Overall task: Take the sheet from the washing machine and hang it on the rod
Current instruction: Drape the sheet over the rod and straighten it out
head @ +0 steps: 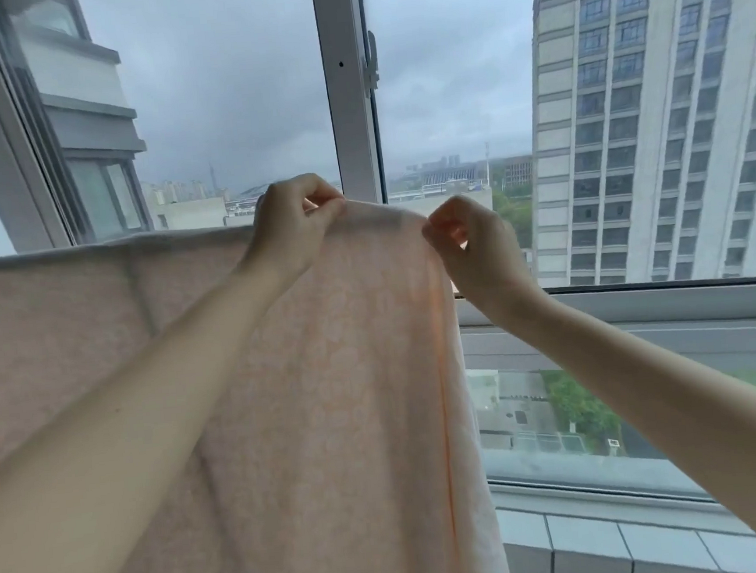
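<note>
A pale pink patterned sheet [322, 405] hangs in front of me, draped over a rod that the cloth hides. Its top fold runs level from the left edge of view to the middle. My left hand [291, 225] pinches the top fold near the sheet's right end. My right hand [469, 251] pinches the sheet's upper right corner, just to the right of and slightly lower than the left hand. The washing machine is not in view.
A large window is right behind the sheet, with a white upright frame post [345, 88] and a handle [370, 65]. A tiled sill [627, 543] runs at the lower right. Tall buildings stand outside.
</note>
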### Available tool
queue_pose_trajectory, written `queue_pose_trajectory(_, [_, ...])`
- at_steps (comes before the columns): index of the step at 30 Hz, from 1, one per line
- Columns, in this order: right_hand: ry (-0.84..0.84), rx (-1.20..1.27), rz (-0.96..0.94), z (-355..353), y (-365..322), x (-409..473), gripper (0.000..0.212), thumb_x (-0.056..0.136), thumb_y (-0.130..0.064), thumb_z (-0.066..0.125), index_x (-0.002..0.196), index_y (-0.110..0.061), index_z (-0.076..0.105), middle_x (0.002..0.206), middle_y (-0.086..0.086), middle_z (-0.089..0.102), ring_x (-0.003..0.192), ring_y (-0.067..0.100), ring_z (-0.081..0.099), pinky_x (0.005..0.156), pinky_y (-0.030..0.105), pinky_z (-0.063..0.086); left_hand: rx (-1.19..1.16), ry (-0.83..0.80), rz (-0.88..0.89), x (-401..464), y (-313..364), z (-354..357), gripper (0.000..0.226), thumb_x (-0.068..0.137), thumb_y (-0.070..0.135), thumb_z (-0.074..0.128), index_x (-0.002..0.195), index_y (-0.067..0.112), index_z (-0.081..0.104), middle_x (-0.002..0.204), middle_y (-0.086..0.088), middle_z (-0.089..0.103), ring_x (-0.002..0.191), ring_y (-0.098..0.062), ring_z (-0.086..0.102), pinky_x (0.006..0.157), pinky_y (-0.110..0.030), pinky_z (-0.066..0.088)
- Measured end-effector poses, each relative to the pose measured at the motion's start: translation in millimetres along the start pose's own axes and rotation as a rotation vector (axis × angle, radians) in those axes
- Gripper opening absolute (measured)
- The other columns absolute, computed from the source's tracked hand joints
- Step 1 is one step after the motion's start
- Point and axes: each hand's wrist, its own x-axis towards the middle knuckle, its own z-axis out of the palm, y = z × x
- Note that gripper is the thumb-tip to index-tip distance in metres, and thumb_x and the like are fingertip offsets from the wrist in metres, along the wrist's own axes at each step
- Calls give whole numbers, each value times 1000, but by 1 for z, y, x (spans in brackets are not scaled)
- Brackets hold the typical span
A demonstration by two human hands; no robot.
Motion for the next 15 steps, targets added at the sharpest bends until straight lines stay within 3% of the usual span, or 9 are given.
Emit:
queue_pose_trajectory(2, [28, 51, 15, -4, 2, 19, 10, 93, -16, 56, 85, -20, 60, 72, -17, 55, 68, -2, 51, 58, 7, 35, 24, 45, -40, 10, 5, 6, 6, 86, 21, 67, 80, 21, 67, 68, 15, 58, 62, 0, 49, 63, -22, 41])
queue_pose_trajectory(6, [32, 119, 85, -4, 3, 57, 15, 94, -13, 54, 96, -10, 69, 82, -5, 61, 79, 10, 55, 60, 17, 37, 84, 125, -137, 29, 10, 20, 8, 86, 25, 67, 78, 24, 65, 76, 9, 63, 72, -11, 55, 70, -24, 42])
queue_pose_trajectory(10, [-153, 59, 167, 5, 23, 62, 17, 92, -16, 56, 89, -8, 72, 78, 2, 65, 75, 17, 58, 59, 22, 39, 194, -9, -233, 27, 2, 27, 11, 84, 21, 66, 73, 25, 66, 80, 4, 67, 85, -19, 61, 79, -29, 47])
queue_pose_trajectory(12, [-337, -38, 145, 9, 32, 48, 18, 91, -14, 58, 83, -7, 73, 69, -1, 63, 65, 13, 56, 49, 18, 39, 164, 7, -212, 16, 1, 23, 9, 85, 18, 65, 78, 22, 70, 84, 3, 70, 81, -16, 60, 78, -26, 46])
queue_pose_trajectory(15, [-353, 9, 56, 9, 33, 32, 15, 90, -13, 59, 78, -15, 69, 71, -7, 64, 67, 6, 57, 56, 16, 39, 141, 137, -34, -9, 5, 14, 6, 85, 14, 66, 81, 17, 70, 85, 5, 66, 82, -15, 58, 76, -23, 46])
